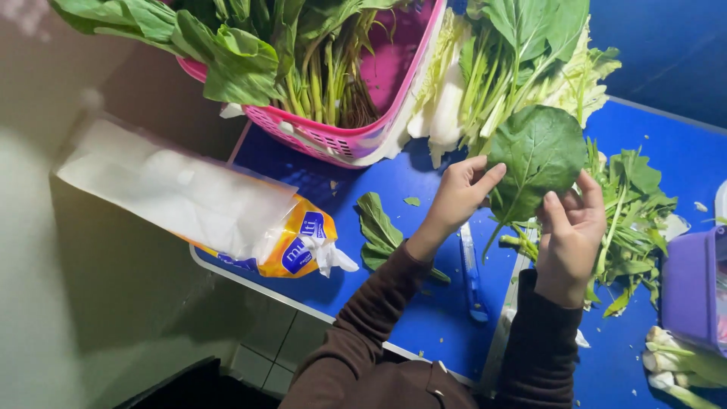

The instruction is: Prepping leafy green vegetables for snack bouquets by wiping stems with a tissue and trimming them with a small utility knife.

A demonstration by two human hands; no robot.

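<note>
Both hands are up over the blue worktop, the left hand and right hand each with fingers pinched on the edges of one broad green leaf held between them. At eleven o'clock from the leaf sits a pink basket full of greens; a loose pile of trimmed stems lies at three o'clock. At nine o'clock rests a plastic bag roll, and a small leaf lies just beside the left wrist.

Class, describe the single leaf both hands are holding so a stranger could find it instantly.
Start at the blue plastic table top, right of the pink slotted basket. Above it, the left hand and right hand hold one broad, rounded dark green leaf. Unlike the bunched, narrow-stemmed greens around it, it is spread flat and single.
</note>
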